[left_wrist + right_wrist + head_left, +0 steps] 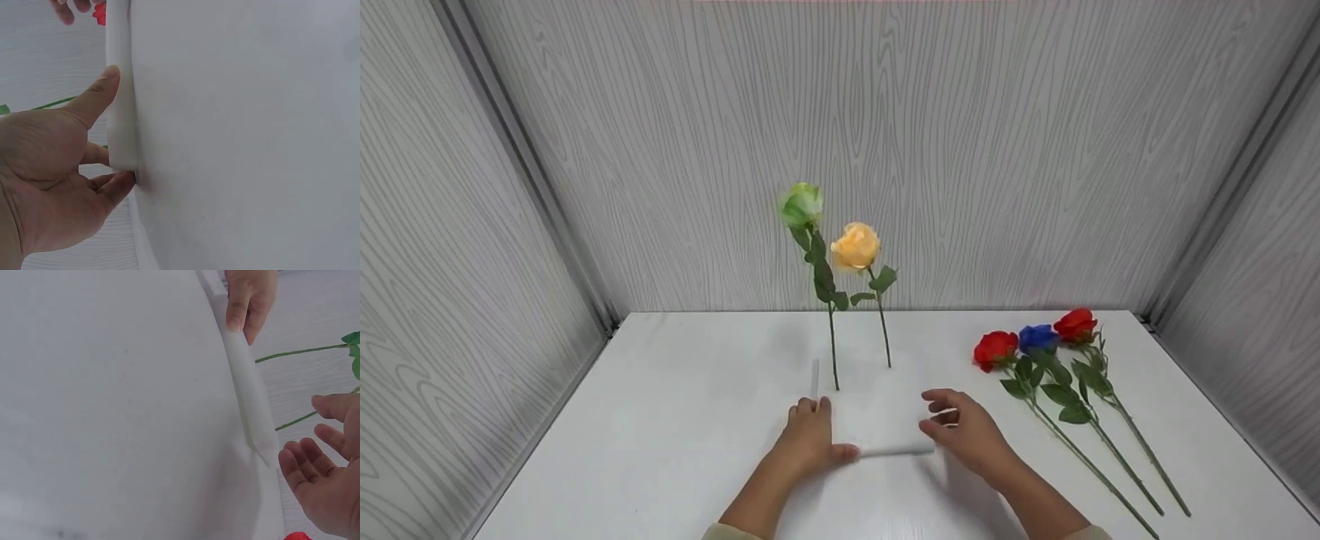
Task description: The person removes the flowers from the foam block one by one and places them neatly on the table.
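A low white block (877,416) lies on the white table. In it a green rose (802,206) and a yellow rose (856,246) stand upright, their stems rising from its top. My left hand (808,442) holds the block's front left corner, thumb along the front edge and fingers on the left side. The left wrist view shows that thumb against the pale strip of the block's side (121,124). Just off the right side hovers my right hand (966,431), its fingers loosely bent around nothing; the right wrist view also shows it apart from the block.
Two red roses (996,350) and a blue rose (1038,339) lie side by side on the table's (682,450) right, leafy stems pointing toward the front. Grey wood-grain panels (705,150) enclose the back and both sides.
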`<state>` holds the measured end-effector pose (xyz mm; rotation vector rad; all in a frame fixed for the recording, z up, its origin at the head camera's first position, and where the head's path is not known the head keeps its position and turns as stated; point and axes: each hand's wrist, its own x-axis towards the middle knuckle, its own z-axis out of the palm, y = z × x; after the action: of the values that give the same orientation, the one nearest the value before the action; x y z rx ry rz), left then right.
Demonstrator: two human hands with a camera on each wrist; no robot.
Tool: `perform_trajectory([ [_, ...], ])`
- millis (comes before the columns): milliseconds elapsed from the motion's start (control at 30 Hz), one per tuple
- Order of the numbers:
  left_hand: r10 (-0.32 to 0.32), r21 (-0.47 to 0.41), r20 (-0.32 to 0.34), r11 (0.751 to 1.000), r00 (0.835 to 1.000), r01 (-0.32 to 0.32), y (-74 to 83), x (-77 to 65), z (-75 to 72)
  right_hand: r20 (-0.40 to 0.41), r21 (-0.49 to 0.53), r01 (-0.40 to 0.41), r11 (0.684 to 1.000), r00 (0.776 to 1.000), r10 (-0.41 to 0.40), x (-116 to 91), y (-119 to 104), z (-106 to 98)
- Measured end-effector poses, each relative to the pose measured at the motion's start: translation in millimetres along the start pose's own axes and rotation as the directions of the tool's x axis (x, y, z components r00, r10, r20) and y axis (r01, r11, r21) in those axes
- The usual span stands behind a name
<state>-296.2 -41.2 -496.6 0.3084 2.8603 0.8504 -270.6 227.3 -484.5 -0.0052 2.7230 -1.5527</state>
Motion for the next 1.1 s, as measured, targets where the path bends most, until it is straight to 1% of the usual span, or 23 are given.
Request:
perform_trajectory([
  [167, 0.01, 0.008, -0.02, 1.0, 1.0, -0.01, 2.4, -0.4, -0.2, -0.021, 0.067, 0.009, 0.998, 1.0, -0.008, 12.9, -6.9, 20.7],
  [267, 0.003, 0.013, -0.023, 1.0, 1.0, -0.003, 3.4, -1.1, 0.1, -0.045, 0.081, 0.016, 0.997, 0.999, -0.012, 22.2, -8.3, 30.3],
  [433, 0.002, 0.035, -0.029, 0.999, 1.0, -0.001, 1.7, -1.4, 0.1, -0.058, 0.096, -0.003, 0.995, 0.998, 0.009, 38.4, -9.0, 40.4],
  [533, 0.005, 0.036, -0.026, 0.999, 1.0, -0.004, 1.0, -1.4, -0.4, -0.068, 0.105, -0.015, 0.994, 0.997, 0.022, 48.6, -7.7, 42.8],
  [667, 0.011, 0.03, -0.024, 0.999, 1.0, -0.011, 1.3, -3.4, -1.0, -0.085, 0.1, 0.008, 0.995, 0.996, 0.001, 60.1, -4.4, 43.0],
  [767, 0.024, 0.035, -0.032, 0.999, 0.999, -0.023, 0.9, -5.0, -1.3, -0.083, 0.092, 0.028, 0.995, 0.996, -0.021, 66.1, -2.5, 42.8],
  [833, 0.021, 0.049, -0.033, 0.999, 0.999, -0.019, 1.1, -5.3, -1.7, -0.077, 0.087, 0.037, 0.996, 0.997, -0.031, 69.6, -1.7, 41.8],
  [967, 0.006, 0.038, -0.025, 0.999, 1.0, -0.005, 1.9, -4.4, -2.1, -0.071, 0.077, 0.036, 0.996, 0.997, -0.031, 77.5, 0.1, 39.7],
  [1100, 0.004, 0.037, -0.012, 0.999, 1.0, -0.003, 2.8, -4.4, -1.6, -0.067, 0.07, 0.045, 0.997, 0.997, -0.04, 85.2, 2.4, 39.1],
])
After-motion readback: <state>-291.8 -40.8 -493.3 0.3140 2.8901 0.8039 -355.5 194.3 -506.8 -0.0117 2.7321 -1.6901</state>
